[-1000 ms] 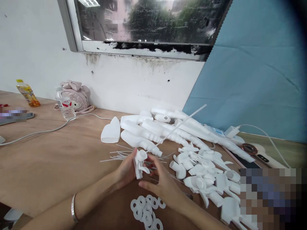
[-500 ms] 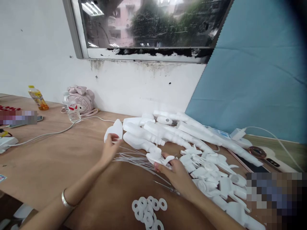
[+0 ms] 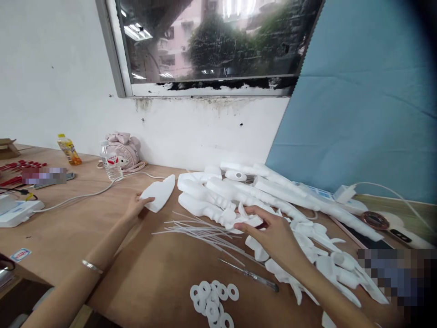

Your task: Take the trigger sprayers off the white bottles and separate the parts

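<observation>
My left hand [image 3: 135, 207] grips the near edge of a flat, pointed white piece [image 3: 160, 193], its fingers closed on that rim. The piece is tilted, its narrow end toward the wall. Further right, my right hand [image 3: 273, 231] has thumb and fingers around a small white part with curved fins [image 3: 250, 220]. Beside it lie long white moulded pieces [image 3: 194, 204]. Thin white rods [image 3: 196, 230] are strewn between my hands. A slim screwdriver-like tool [image 3: 252, 274] and several white rings [image 3: 211, 303] lie nearer to me.
A heap of small white parts [image 3: 336, 264] spreads over the right side. Toward the wall stand a pink bag [image 3: 124, 150], a clear water bottle [image 3: 112, 164] and a yellow-capped bottle [image 3: 70, 150]. A white cable [image 3: 85, 195] crosses the left side from a power strip [image 3: 20, 212].
My left hand has moved left and turned the flat white piece, which tilts differently. My right hand has shifted right and up with the finned part, uncovering the tool's handle. The view has shifted slightly.
</observation>
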The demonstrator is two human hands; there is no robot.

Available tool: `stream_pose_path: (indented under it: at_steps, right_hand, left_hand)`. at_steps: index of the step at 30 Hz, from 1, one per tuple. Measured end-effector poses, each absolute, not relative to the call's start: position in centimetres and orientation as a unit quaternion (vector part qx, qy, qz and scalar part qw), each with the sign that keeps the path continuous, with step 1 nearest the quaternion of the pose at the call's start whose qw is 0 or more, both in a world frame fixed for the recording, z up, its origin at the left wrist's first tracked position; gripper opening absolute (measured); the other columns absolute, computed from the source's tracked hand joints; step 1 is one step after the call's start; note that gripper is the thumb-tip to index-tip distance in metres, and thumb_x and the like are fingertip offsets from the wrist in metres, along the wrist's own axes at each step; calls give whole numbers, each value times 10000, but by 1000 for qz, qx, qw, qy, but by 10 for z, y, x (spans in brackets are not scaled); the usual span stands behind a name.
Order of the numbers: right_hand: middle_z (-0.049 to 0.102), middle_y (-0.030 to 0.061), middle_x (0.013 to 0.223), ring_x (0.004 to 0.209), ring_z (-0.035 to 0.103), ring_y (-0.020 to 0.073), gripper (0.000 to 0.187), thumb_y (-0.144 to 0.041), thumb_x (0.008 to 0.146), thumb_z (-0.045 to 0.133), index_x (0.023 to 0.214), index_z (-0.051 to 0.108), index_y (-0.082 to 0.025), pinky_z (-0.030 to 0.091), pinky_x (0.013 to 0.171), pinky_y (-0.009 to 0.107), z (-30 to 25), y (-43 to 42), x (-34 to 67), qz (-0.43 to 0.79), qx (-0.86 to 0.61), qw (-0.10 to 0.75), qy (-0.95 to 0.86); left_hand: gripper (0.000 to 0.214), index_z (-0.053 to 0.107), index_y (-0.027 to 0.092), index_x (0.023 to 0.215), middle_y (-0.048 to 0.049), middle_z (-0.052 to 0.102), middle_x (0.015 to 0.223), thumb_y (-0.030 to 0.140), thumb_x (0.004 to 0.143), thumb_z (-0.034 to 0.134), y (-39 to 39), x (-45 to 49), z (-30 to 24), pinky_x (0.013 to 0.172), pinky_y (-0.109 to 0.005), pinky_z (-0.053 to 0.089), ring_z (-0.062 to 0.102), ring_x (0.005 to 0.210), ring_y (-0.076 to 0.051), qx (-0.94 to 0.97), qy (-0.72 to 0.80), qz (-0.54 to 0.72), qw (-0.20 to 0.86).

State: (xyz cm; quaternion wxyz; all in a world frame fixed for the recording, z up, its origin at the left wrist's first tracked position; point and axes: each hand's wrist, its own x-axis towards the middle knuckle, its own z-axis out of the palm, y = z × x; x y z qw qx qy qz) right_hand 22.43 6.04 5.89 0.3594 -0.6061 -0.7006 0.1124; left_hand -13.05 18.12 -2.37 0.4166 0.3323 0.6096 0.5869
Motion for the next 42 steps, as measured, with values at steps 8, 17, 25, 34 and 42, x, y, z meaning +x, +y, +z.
stream_pose_path:
  at_steps: [8,17,25,34,42]
  right_hand:
    - [655,61,812,666,612,219,304,-444,790,514,974,644,-241,463,576,314,57,73,247,-37,-570,286,-769]
    - [637,55,861,749,606,229,247,-380,806,518,996,630,-271,468,579,308,54,74,252,-35,-552,240,-798]
    - [639,47,820,732,595,216,241,-367,828,477,989,624,-264,460,551,295,55,74,249,-54,-527,226,-817]
    - [604,46,908,695,592,192,321,-393,818,497,1121,531,-294,473,583,300,62,62,234,22,-548,251,-798]
    - [562,8,739,688,555,194,280,-462,759,560,905,530,-225,447,590,289,65,60,234,104,-533,406,-735]
  left_hand:
    - [179,554,133,989,-21,640,816,211,870,445,153,-211,-8,594,-271,513,613,659,-126,231,494,701,460]
    - [226,557,121,1025,-47,641,892,259,892,437,144,-223,-15,621,-291,532,626,715,-130,185,407,749,489]
    - [228,572,136,1005,-38,673,820,191,891,382,141,-218,-13,620,-249,561,659,689,-140,191,397,744,503]
    - [243,566,102,1049,-81,693,845,206,848,477,135,-162,-2,664,-288,557,671,731,-190,221,431,678,553]
    - [316,590,81,1052,-113,696,917,289,838,487,143,-58,13,752,-304,535,658,838,-226,264,390,605,642]
